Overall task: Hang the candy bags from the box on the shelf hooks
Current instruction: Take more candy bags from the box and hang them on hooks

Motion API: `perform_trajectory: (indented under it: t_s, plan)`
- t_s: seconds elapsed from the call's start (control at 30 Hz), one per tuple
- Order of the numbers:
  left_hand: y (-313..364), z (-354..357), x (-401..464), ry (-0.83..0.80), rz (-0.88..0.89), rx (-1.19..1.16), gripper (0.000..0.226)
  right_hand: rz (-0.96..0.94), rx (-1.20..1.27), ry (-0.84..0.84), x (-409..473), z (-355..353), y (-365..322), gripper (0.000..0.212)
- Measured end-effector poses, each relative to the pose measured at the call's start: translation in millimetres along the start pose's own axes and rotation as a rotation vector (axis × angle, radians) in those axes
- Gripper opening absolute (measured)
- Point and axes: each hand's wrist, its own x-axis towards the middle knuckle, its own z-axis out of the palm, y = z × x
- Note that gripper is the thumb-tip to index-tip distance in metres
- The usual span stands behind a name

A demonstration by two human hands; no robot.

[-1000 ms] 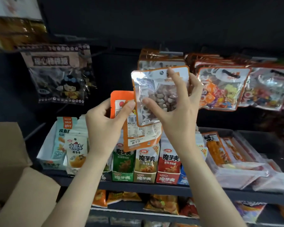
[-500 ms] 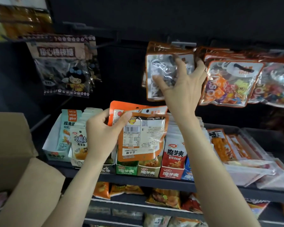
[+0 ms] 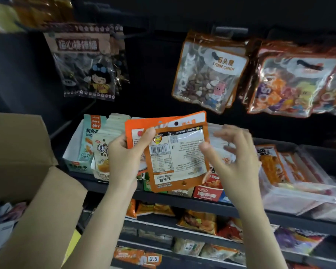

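My left hand (image 3: pixel 124 154) grips a small stack of orange stone-candy bags (image 3: pixel 177 152), the front one upside down with its back label and barcode facing me. My right hand (image 3: pixel 235 152) hovers just right of the stack with fingers loosely spread, its thumb near the front bag's right edge, holding nothing. Above, a stone-candy bag (image 3: pixel 208 72) hangs on a shelf hook (image 3: pixel 231 31) in front of others. The cardboard box (image 3: pixel 17 158) stands at the lower left.
Colourful candy bags (image 3: pixel 291 84) hang to the right, dark cartoon-girl bags (image 3: pixel 85 63) to the left. Snack boxes (image 3: pixel 89 146) and clear trays (image 3: pixel 299 171) fill the shelf behind my hands. Lower shelves (image 3: pixel 182 224) hold more packets.
My right hand let go of the bag now hanging on the hook and came down beside the stack. My left hand kept hold of the remaining bags.
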Motion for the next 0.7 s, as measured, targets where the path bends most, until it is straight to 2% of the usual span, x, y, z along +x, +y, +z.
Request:
perform_trajectory:
  t_s: [0.1, 0.17, 0.3, 0.33, 0.4, 0.47, 0.57, 0.63, 0.7]
  plan:
    - [-3, 10, -5, 0.007, -0.048, -0.053, 0.009, 0.121, 0.018, -0.129, -6, 1, 6, 0.046]
    - [-6, 14, -6, 0.001, -0.08, -0.069, 0.008, 0.15, 0.085, -0.164, -6, -1, 5, 0.038]
    - [-8, 17, -9, -0.027, -0.15, -0.126, 0.006, 0.213, 0.276, -0.193, -6, -11, 7, 0.021]
    - [-6, 17, -9, -0.032, -0.161, -0.146, 0.012, 0.25, 0.341, -0.195, -6, -15, 6, 0.021]
    - [-1, 14, -6, -0.01, -0.19, -0.19, 0.028, 0.342, 0.475, -0.178, -5, -22, 3, 0.025]
    - [3, 9, -2, 0.018, -0.196, -0.185, 0.025, 0.38, 0.556, -0.136, -4, -28, 1, 0.031]
    - [4, 3, -1, -0.008, -0.111, -0.055, 0.006, 0.338, 0.614, -0.065, -1, -34, -2, 0.031]
    - [2, 0, -2, -0.041, -0.018, 0.098, 0.01, 0.23, 0.627, -0.011, 3, -37, -5, 0.025]
    - [3, -3, -3, -0.076, 0.039, 0.218, 0.016, 0.012, 0.586, 0.061, 11, -42, -12, 0.01]
